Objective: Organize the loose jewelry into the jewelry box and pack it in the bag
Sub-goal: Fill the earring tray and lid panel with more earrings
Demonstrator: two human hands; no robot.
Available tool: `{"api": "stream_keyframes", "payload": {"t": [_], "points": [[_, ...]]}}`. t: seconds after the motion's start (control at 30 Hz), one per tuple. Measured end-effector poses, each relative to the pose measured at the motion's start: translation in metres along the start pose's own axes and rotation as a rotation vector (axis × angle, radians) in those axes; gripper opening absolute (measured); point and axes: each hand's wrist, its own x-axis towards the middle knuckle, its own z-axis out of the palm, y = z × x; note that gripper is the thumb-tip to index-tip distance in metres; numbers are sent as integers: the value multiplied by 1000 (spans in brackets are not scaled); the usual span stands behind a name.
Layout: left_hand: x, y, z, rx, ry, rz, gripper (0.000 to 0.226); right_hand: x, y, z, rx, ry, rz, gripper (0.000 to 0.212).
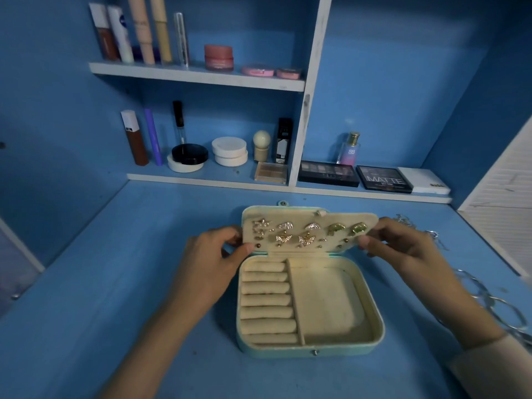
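Observation:
A pale green jewelry box (377, 315) lies open on the blue desk, cream lined, with ring rolls (267, 300) on its left and an empty compartment on its right. A cream earring panel (309, 226) studded with several earrings stands up in front of the lid. My left hand (214, 254) pinches the panel's left edge and my right hand (403, 247) pinches its right edge. Loose silver chains (406, 220) and silver bangles (495, 306) lie on the desk to the right, partly behind my right arm. No bag is in view.
Shelves behind the desk hold cosmetics: tubes and bottles (138, 33), jars (218, 57), compacts (230, 151), a perfume bottle (349, 149) and eyeshadow palettes (384, 180). A white slatted panel (506, 197) stands at the right edge.

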Motion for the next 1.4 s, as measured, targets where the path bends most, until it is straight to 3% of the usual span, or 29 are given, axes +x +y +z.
{"api": "stream_keyframes", "payload": {"t": [0.1,0.37,0.87,1.4], "points": [[7,-3,-1,-40,-74,-26,7,6,4,3,25,49,35,4],[23,1,-5,-262,-257,-150,17,22,17,13,42,161,97,10],[25,3,13,-525,-141,-319,20,24,31,18,34,225,178,11],[26,-2,15,-526,-104,-314,27,23,36,21,15,238,190,16]]}}
